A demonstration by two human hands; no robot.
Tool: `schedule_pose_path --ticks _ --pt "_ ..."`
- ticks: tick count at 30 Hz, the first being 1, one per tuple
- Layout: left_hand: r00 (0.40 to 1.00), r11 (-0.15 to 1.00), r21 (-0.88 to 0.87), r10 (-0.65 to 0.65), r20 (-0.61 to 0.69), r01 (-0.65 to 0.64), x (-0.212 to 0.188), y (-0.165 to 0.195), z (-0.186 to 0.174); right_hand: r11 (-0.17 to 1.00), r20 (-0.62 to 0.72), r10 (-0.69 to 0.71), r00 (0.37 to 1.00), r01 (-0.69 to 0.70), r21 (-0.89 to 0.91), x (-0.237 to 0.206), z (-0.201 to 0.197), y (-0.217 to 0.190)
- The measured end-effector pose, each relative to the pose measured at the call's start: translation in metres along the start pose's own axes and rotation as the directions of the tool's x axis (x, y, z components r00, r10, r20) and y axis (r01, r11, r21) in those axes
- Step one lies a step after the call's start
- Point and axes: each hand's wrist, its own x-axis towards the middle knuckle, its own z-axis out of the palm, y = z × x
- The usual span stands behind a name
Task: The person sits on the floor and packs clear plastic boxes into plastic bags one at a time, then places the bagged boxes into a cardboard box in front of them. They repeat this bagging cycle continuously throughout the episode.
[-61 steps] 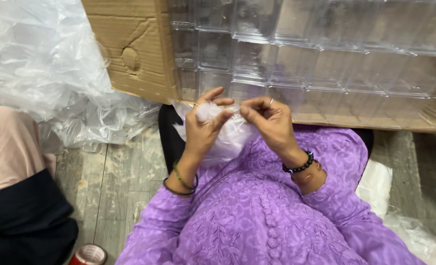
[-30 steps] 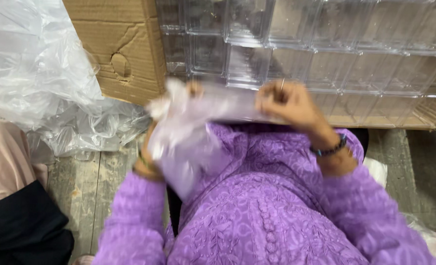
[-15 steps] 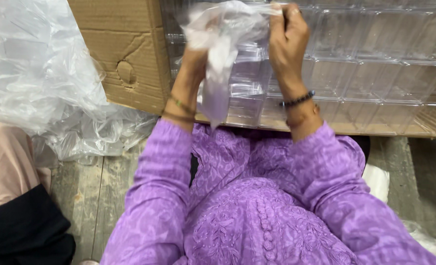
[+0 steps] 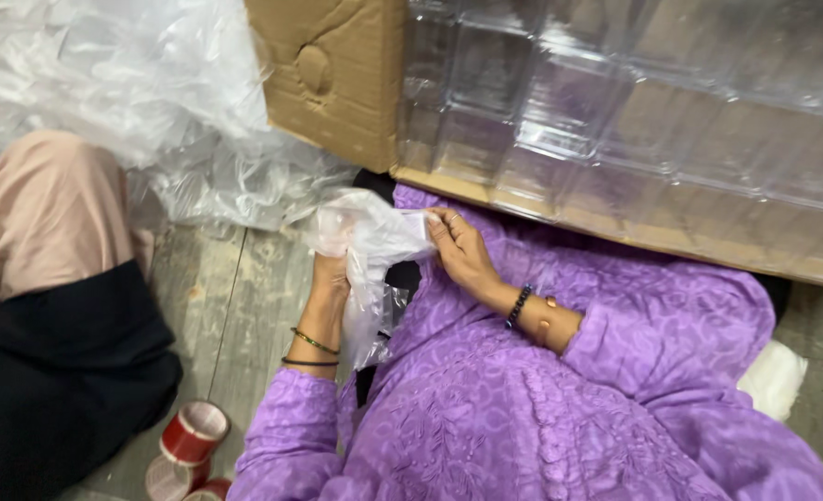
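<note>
Grey floorboards point(image 4: 244, 306) are showing under my lap, with a cardboard box point(image 4: 337, 74) of clear plastic trays point(image 4: 615, 102) lying ahead. I am gripping a thin clear plastic bag point(image 4: 374, 250) in my left hand point(image 4: 332, 269) (mostly hidden), my right hand point(image 4: 462, 250) pinching its top edge. Red tape rolls point(image 4: 189, 441) are lying beside me.

Single head-worn view, looking steeply down and forward at close range over the purple embroidered lap point(image 4: 541, 408) toward brown cardboard box point(image 4: 337, 74).
</note>
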Motion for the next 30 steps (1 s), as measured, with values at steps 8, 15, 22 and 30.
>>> schedule_pose_path --ticks 8,15,22,30 --pt "1.000 0.998 0.053 -0.030 0.008 0.030 -0.001 -0.016 -0.016 0.949 0.047 -0.042 0.998 0.054 -0.310 0.014 -0.008 0.015" --pt "0.998 0.996 0.070 -0.059 -0.022 0.060 -0.015 -0.016 -0.020 0.743 0.145 -0.144 0.979 0.204 -0.637 0.008 -0.021 0.037" --pt "0.956 0.907 0.354 0.278 -0.094 -0.229 0.006 -0.037 -0.012 0.807 0.534 -0.245 0.809 0.475 -0.351 0.006 -0.047 0.009" --pt "0.950 0.925 0.219 0.309 0.048 -0.312 -0.022 -0.058 0.048 0.949 0.240 0.018 0.971 -0.093 0.302 0.018 0.000 -0.032"
